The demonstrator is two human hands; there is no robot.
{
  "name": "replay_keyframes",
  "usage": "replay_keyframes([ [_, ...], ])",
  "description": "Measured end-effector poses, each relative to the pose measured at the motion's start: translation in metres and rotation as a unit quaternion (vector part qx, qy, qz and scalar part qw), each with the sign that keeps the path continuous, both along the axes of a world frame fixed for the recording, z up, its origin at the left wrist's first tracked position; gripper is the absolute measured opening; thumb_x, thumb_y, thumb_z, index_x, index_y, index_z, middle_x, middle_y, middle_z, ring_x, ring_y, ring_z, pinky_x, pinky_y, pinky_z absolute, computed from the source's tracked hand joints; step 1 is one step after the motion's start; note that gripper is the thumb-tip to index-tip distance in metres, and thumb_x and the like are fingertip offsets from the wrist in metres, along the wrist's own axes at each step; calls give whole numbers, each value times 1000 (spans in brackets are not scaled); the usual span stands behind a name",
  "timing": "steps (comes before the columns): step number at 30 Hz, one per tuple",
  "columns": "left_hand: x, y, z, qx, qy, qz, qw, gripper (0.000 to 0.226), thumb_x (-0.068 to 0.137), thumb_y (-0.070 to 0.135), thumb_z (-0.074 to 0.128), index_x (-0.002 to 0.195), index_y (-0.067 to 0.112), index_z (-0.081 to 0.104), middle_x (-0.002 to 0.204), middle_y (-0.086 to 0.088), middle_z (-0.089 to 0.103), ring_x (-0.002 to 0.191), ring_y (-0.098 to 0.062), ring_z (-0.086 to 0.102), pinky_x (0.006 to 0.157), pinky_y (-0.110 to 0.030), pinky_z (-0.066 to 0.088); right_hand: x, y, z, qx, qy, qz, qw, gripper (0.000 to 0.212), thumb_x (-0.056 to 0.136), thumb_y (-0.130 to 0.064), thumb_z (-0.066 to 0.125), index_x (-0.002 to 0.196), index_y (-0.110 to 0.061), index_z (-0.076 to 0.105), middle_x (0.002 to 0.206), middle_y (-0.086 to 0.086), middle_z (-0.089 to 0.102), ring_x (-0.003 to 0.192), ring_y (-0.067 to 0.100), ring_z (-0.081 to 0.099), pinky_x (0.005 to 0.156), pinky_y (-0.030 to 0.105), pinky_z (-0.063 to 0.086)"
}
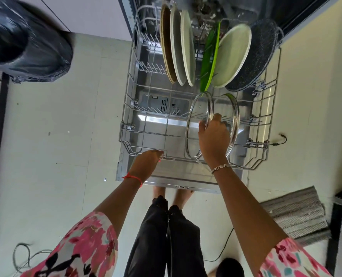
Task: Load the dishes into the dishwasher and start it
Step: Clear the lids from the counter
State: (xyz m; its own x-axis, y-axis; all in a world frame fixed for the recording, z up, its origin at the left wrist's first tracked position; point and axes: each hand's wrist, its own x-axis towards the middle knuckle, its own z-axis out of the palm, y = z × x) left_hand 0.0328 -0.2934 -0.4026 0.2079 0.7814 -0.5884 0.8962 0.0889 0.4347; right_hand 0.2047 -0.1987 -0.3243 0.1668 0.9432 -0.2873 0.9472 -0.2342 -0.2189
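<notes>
Your right hand point(214, 136) was clamped on the rim of a glass lid point(191, 124), thumb on one face and fingers curled over the other. It held the lid upright on edge in the front right part of the lower rack point(129, 108). A second glass lid point(236, 114) stood on edge just beside it to the right. Your left hand point(148, 158) was curled round the rack's front rail, near the centre of the frame. At the top of the frame, farther back in the rack, three plates point(176, 47) stood in a row. To their right leaned a green plate point(210, 56), a pale plate point(234, 54) and a dark speckled pan point(260, 56). The rack sat pulled out over the open dishwasher door point(186, 176). A black bin bag point(26, 47) filled the upper left of the frame, and a grey mat point(296, 214) lay on the floor at the lower right.
</notes>
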Motion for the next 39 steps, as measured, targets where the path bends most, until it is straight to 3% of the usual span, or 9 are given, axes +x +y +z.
replay_keyframes([
  [3, -9, 12, 33, 0, -8, 13, 1000, 43, 95, 21, 49, 135, 8, 43, 132, -12, 53, 120, -25, 50, 99, -31, 40, -5, -2, 22, 17, -9, 28, 999, 45, 93, -32, 49, 122, 3, 48, 110, 20, 60, 101, 32, 59, 76, 36, 51],
  [7, -26, 31, 104, 13, 1, 24, 1000, 50, 94, 28, 51, 138, 7, 39, 140, -12, 44, 128, -25, 41, 104, -32, 33, -23, 4, 73, 35, -12, 149, 988, 34, 81, -22, 67, 101, 5, 60, 91, 22, 65, 84, 35, 63, 70, 38, 53],
  [11, -50, 37, 193, 63, 20, 29, 997, 54, 91, 34, 55, 135, 5, 42, 138, -14, 47, 127, -25, 43, 104, -28, 29, -49, 11, 146, 15, 5, 283, 959, 32, 93, -21, 51, 105, 7, 58, 100, 25, 63, 96, 38, 60, 84, 41, 47],
  [18, -110, 3, 326, 156, 98, 111, 977, 62, 89, 48, 50, 138, 12, 39, 142, -5, 41, 134, -21, 31, 113, -36, 14, -112, 4, 275, -2, -5, 431, 902, 38, 101, -28, 31, 115, 0, 52, 113, 16, 58, 105, 28, 55, 88, 36, 44],
  [22, -166, -11, 369, 174, 129, 150, 965, 63, 90, 51, 46, 139, 12, 36, 145, -3, 37, 138, -19, 25, 115, -35, 10, -175, 3, 325, 9, 1, 470, 883, 40, 100, -33, 31, 118, -1, 49, 116, 16, 57, 107, 30, 55, 89, 36, 42],
  [26, -243, -2, 394, 218, 130, 204, 946, 60, 88, 51, 51, 132, 12, 45, 137, -4, 46, 130, -22, 36, 113, -34, 21, -252, 10, 346, 28, 6, 509, 860, 41, 100, -35, 31, 118, -3, 48, 116, 13, 56, 107, 28, 55, 89, 36, 41],
  [28, -285, 6, 405, 223, 124, 225, 941, 56, 88, 47, 53, 130, 11, 47, 135, -4, 47, 132, -22, 35, 114, -36, 16, -294, 19, 350, 29, 16, 518, 855, 40, 100, -34, 31, 118, -3, 49, 116, 13, 56, 107, 29, 54, 90, 36, 39],
  [34, -440, 34, 440, 233, 159, 234, 930, 59, 87, 49, 53, 130, 9, 45, 133, -8, 47, 126, -27, 39, 108, -35, 21, -446, 54, 363, 48, 5, 516, 855, 40, 100, -34, 29, 117, -4, 49, 117, 14, 55, 107, 31, 53, 89, 38, 39],
  [39, -551, 49, 474, 277, 170, 251, 912, 60, 90, 47, 50, 136, 10, 39, 140, -8, 41, 132, -22, 32, 113, -35, 13, -554, 74, 398, 57, 72, 485, 869, 39, 100, -33, 33, 113, -3, 53, 115, 14, 58, 107, 30, 54, 93, 38, 40],
])
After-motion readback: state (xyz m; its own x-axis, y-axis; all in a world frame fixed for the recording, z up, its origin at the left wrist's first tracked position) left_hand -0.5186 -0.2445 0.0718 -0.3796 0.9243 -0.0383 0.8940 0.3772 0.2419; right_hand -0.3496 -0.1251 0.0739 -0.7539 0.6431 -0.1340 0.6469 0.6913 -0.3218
